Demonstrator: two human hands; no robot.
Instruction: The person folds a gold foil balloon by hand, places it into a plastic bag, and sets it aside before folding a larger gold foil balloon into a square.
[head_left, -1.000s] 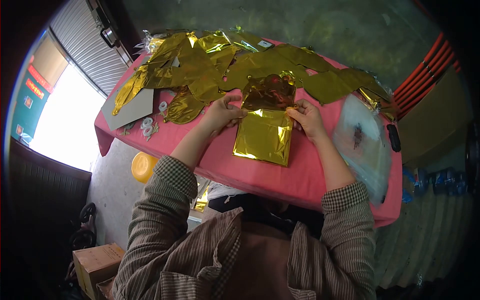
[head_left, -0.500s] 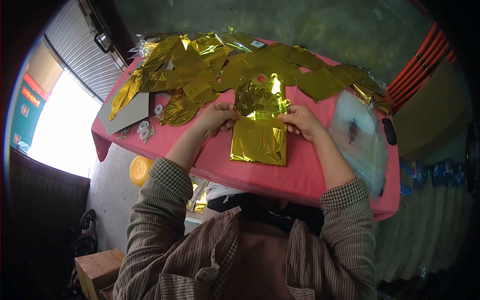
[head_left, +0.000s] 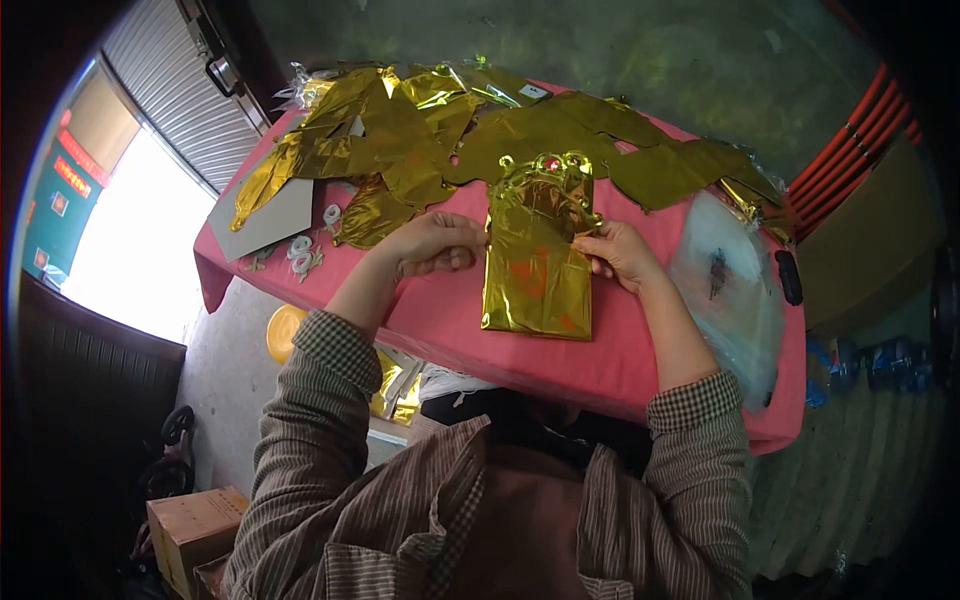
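A gold foil balloon (head_left: 537, 270), folded into a flat upright rectangle, lies on the pink cloth in front of me. Its crumpled upper end carries curled edges and a red spot near the top. My left hand (head_left: 438, 243) is closed, with thumb and forefinger pinching the balloon's left edge. At the right edge, my right hand (head_left: 617, 252) pinches the foil between thumb and fingers. More flat gold foil balloons (head_left: 400, 150) are spread behind it, overlapping across the back of the table.
The pink-covered table (head_left: 430, 310) holds a grey card (head_left: 270, 222), small white ribbon rolls (head_left: 301, 254), clear plastic bags (head_left: 725, 290) and a black object (head_left: 789, 277). On the floor at left are a yellow basin (head_left: 286, 332) and a cardboard box (head_left: 198, 535).
The upper part of the folded balloon has shifted, its curled edges now gathered at the top and the front lying smoother. Both hands keep their pinch. The whole view has moved slightly.
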